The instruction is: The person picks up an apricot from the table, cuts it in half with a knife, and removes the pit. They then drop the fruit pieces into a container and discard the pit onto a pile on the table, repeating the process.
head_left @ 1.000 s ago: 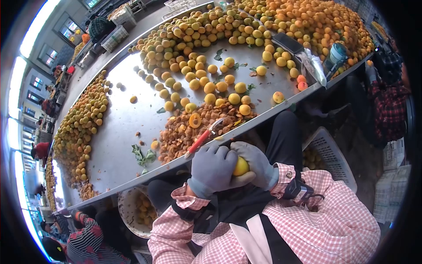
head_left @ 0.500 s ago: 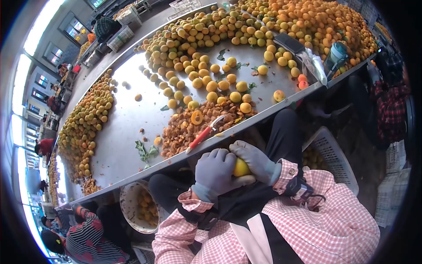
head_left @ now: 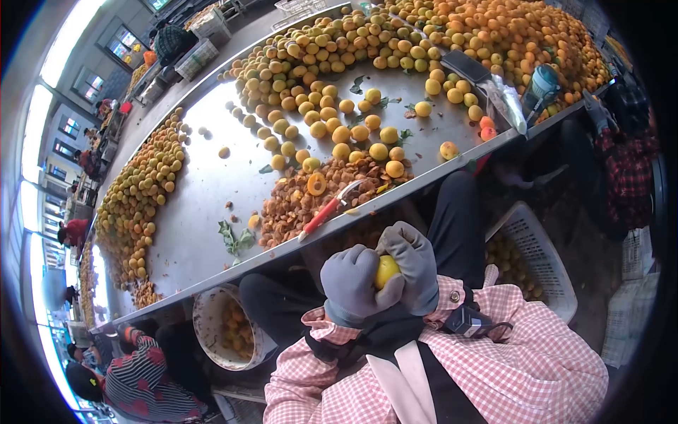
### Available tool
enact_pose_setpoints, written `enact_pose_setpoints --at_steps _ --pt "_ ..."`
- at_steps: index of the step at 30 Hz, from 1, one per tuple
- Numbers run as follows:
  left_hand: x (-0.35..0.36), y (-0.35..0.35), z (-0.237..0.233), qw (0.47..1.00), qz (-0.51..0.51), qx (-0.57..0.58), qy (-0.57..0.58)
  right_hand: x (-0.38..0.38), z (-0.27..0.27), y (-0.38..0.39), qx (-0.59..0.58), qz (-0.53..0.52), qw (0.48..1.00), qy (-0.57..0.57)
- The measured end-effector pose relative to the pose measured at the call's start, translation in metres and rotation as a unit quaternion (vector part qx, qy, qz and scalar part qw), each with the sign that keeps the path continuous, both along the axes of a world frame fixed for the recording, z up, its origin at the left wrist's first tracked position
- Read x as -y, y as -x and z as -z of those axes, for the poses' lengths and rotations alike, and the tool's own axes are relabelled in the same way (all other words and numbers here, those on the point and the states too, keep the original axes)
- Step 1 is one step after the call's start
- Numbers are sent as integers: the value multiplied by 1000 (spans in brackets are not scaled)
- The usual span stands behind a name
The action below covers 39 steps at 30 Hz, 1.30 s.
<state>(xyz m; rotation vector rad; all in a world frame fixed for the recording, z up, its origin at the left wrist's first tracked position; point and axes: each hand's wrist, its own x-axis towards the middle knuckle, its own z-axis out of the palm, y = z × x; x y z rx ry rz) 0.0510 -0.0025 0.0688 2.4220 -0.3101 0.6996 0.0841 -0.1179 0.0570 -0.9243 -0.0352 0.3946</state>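
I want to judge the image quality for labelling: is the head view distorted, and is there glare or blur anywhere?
Head view: strong fisheye, so the table edge bends and the corners are black; bright glare on its bare metal at upper left; the left hand, right hand and the fruit they grip look sharp.

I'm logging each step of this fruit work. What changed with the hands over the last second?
The left hand and right hand drew the yellow fruit slightly closer to the body, and the right hand curled further over its top. Nothing was let go. The red-handled knife stayed lying at the edge of the table.
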Motion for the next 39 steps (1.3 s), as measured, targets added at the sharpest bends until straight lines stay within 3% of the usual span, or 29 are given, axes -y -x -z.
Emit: enact_pose_setpoints --at_steps 4,6,8,10,12,14,15,16,17,18,19,20,24,26,32,35,39 --pt "6 6 15 997 -24 15 77 -4 5 5 66 18 998 7" --pt "9 9 27 974 -28 -1 227 -6 12 5 152 45 987 27" --pt "11 11 32 965 -28 7 260 -10 23 1 182 39 981 48" --pt "11 7 38 952 -69 -70 290 -9 28 -8 213 44 973 70" --pt "0 8 28 966 -70 -108 226 -9 30 -21 18 -78 994 76" --pt "-9 7 14 987 -39 -151 -37 -3 39 -23 -9 -118 990 78" --pt "-12 4 12 988 -23 -138 -70 -1 38 -22 159 -117 965 175" --pt "-13 -1 5 988 -22 -140 -69 3 36 -22 321 -110 902 266" --pt "-14 -5 -5 990 3 -92 -106 6 34 -24 378 -130 861 313" --pt "-16 -7 -12 988 27 -44 -143 5 27 -22 376 -128 862 314" --pt "-19 -8 -15 984 54 -48 -161 3 18 -19 181 -183 952 163" --pt "-20 -9 -18 984 56 -48 -160 2 9 -18 -25 -226 974 1" --pt "-22 -12 -28 977 95 -13 -189 5 -6 -14 -85 -234 968 1" --pt "-25 -13 -29 976 101 -1 -192 3 -5 -12 -235 -208 944 -99" --pt "-37 -22 -30 950 164 23 -265 4 11 -12 -95 -248 964 -23" --pt "-37 -31 -36 935 165 37 -311 2 1 -16 -147 -228 962 -37" --pt "-34 -33 -40 942 187 -4 -279 2 10 -18 -93 -207 974 -16"
